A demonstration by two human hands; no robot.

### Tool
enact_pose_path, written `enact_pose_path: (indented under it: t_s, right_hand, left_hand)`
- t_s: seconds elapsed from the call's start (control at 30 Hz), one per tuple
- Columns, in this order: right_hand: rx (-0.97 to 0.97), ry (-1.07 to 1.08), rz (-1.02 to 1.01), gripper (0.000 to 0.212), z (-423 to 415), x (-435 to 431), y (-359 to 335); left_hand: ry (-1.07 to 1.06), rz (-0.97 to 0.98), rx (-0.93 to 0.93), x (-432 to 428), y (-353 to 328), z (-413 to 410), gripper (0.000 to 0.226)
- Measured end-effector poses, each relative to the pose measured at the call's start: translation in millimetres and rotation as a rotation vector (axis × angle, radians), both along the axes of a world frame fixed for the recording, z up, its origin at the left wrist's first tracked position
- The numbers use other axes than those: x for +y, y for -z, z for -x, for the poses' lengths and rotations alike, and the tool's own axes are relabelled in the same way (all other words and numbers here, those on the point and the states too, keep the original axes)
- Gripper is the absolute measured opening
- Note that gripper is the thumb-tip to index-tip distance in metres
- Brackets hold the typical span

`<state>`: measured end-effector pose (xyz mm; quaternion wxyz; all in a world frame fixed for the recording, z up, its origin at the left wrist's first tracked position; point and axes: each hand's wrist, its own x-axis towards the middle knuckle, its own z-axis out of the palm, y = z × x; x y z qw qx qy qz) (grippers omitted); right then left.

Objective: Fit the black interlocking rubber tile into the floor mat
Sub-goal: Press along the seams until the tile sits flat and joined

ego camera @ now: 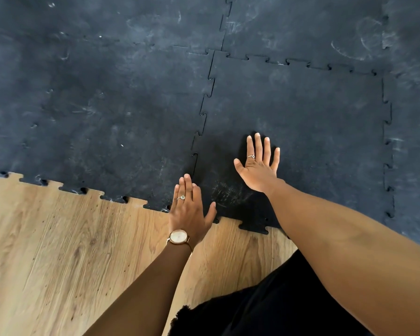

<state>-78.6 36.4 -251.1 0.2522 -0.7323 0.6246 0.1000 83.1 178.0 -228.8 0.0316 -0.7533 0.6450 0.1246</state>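
While kneeling at the mat's near edge, seen from the head view: left hand [190, 209] flat and open, fingers together, pressing on the seam where the black tile [301, 132] meets its left-hand neighbour, palm overlapping the wood floor [58, 251], likely to push the last tabs of that seam down. Right hand [259, 166] also open, fingers spread, palm down on the tile's near part, gripping nothing, probably to hold the rubber flat and stop it lifting while the seam gets pressed. Tile sitting in the gap of the floor mat [95, 105], bordered by other tiles on its left, far and right sides, near edge with its tabs free over the wood. Far and right seams appearing closed; left seam showing a thin dark line along its length, most open near the left hand, so judged almost fitted, not fully seated. Watch [178, 237] on the left wrist, a ring on each hand. Next move probably calling for firm downward pressure along that left seam
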Motion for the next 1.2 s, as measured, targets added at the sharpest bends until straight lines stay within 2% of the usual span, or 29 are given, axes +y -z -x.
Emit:
enact_pose_path:
  t_s: [0.13, 0.2, 0.33, 0.43, 0.53, 0.6, 0.7, 0.8, 0.97, 1.1, 1.2]
  right_hand:
    - [-0.013, 0.003, -0.010, 0.073, 0.4, -1.2, 0.6]
    - [-0.024, -0.005, -0.035, 0.080, 0.9, -2.5, -1.2]
    - [-0.039, -0.029, -0.139, 0.125, 1.2, -6.5, -11.8]
    - [-0.028, -0.066, -0.181, 0.142, 3.1, -7.6, -17.9]
    - [-0.013, -0.077, -0.181, 0.146, 3.6, -6.5, -20.5]
    - [-0.007, -0.076, -0.180, 0.148, 2.7, -5.6, -20.6]
    - [-0.008, -0.068, -0.190, 0.148, 2.0, -5.5, -22.1]
    - [-0.011, -0.069, -0.206, 0.149, 1.3, -5.3, -24.5]
    - [-0.013, -0.070, -0.238, 0.149, 0.4, -6.1, -29.0]
    - [0.001, -0.064, -0.265, 0.148, -1.1, -7.3, -32.8]
    - [0.012, -0.063, -0.283, 0.149, -2.6, -8.9, -35.1]
  left_hand:
    - [0.033, 0.036, -0.046, -2.8, -1.3, -3.1, 0.065]
    - [0.051, 0.067, -0.054, -4.8, -2.4, -8.4, 0.063]
    - [0.089, 0.063, -0.055, -6.8, -7.0, -18.3, 0.067]
    - [0.016, 0.026, 0.053, -8.8, -11.0, -28.3, 0.072]
    - [-0.108, -0.021, 0.257, -13.2, -13.8, -43.5, 0.054]
    - [-0.073, 0.020, 0.264, -20.4, -16.0, -55.5, 0.051]
    - [0.041, 0.043, 0.085, -44.9, -24.4, -67.6, 0.075]
    - [0.120, -0.112, -0.136, -71.3, -31.6, -70.3, 0.099]
    - [0.208, -0.297, -0.246, -94.4, -36.9, -64.3, 0.100]
    - [0.040, -0.430, -0.017, -93.4, -39.6, -65.1, 0.098]
    - [-0.007, -0.516, 0.103, -92.6, -48.0, -64.8, 0.097]
